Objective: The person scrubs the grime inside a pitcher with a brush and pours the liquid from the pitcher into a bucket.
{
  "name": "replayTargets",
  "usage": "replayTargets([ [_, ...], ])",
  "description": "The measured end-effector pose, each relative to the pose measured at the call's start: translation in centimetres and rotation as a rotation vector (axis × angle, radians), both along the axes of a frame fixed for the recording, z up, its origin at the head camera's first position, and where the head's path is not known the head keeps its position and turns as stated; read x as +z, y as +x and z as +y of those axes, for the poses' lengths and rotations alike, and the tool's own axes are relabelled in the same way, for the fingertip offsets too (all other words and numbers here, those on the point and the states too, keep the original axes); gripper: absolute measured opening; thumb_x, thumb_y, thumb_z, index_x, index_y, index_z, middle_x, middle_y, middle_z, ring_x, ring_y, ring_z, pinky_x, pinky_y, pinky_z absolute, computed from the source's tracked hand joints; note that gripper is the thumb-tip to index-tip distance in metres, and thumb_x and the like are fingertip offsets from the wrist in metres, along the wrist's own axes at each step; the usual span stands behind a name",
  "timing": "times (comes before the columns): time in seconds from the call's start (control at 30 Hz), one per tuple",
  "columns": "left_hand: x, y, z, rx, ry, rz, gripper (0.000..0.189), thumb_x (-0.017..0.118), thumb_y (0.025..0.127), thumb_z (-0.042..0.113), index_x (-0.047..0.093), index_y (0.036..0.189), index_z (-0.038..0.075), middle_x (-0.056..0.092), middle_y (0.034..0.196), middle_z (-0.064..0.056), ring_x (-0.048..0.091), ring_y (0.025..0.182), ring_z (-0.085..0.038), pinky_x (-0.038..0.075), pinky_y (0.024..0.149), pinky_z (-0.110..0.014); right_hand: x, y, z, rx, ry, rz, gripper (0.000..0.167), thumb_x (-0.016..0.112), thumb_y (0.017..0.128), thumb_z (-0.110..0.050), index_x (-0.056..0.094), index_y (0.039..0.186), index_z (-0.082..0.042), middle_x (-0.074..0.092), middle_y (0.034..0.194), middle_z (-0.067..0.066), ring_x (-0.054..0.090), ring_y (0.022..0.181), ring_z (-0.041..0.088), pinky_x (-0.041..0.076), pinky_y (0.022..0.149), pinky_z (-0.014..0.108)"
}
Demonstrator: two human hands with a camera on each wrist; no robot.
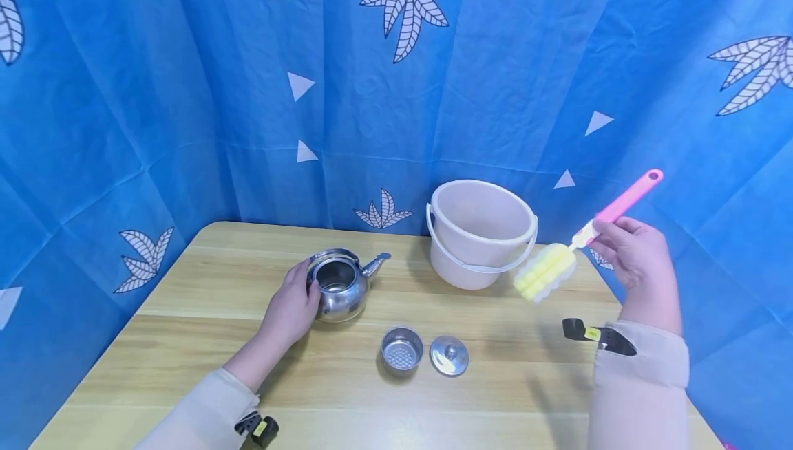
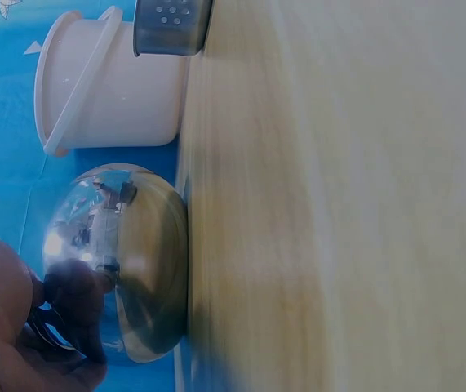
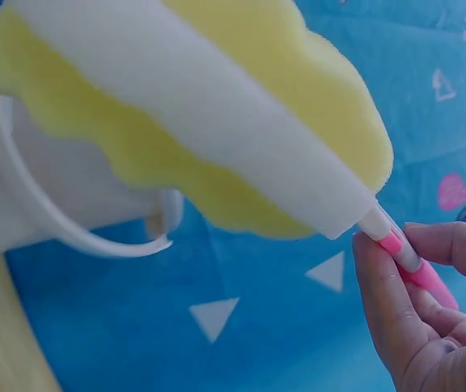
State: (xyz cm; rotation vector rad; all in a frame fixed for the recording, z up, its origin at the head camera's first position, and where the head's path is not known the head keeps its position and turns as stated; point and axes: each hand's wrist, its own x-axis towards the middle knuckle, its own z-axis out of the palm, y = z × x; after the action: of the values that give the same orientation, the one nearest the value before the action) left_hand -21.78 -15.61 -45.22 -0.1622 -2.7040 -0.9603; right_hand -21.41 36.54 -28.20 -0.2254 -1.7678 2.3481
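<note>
A shiny metal teapot stands lidless on the left half of the table, its spout pointing right. My left hand grips it at its left side; in the left wrist view the fingers curl round a dark handle beside the round body. My right hand holds a sponge brush in the air at the right, pinching its pink and white handle between thumb and fingers. The yellow and white sponge head tilts down to the left. In the right wrist view that sponge head fills the upper left.
A white bucket with its handle hanging at the front stands at the table's back. Nearer lie a perforated metal strainer cup and a round metal lid with a knob. Blue patterned curtain surrounds the wooden table.
</note>
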Motion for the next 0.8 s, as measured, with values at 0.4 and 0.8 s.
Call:
replayTargets([
  [0.4, 0.3, 0.1, 0.2, 0.006, -0.010, -0.014, 0.057, 0.040, 0.105, 0.023, 0.029, 0.151, -0.010, 0.035, 0.152, -0.030, 0.043, 0.134, -0.048, 0.038, 0.109, -0.059, 2.3, 1.4, -2.0, 0.032, 0.034, 0.151, 0.016, 0.075, 0.087, 0.000, 0.074, 0.101, -0.007, 0.073, 0.087, 0.006, 0.075, 0.078, 0.017, 0.060, 0.073, 0.028],
  [0.8, 0.0, 0.0, 0.1, 0.008, -0.012, -0.010, 0.057, 0.041, 0.105, 0.022, 0.030, 0.152, -0.009, 0.034, 0.153, -0.029, 0.043, 0.134, -0.047, 0.039, 0.109, -0.058, 3.0, 1.7, -5.4, 0.099, 0.125, 0.269, 0.015, 0.074, 0.088, 0.000, 0.073, 0.101, -0.006, 0.074, 0.087, 0.006, 0.074, 0.080, 0.016, 0.060, 0.073, 0.028],
])
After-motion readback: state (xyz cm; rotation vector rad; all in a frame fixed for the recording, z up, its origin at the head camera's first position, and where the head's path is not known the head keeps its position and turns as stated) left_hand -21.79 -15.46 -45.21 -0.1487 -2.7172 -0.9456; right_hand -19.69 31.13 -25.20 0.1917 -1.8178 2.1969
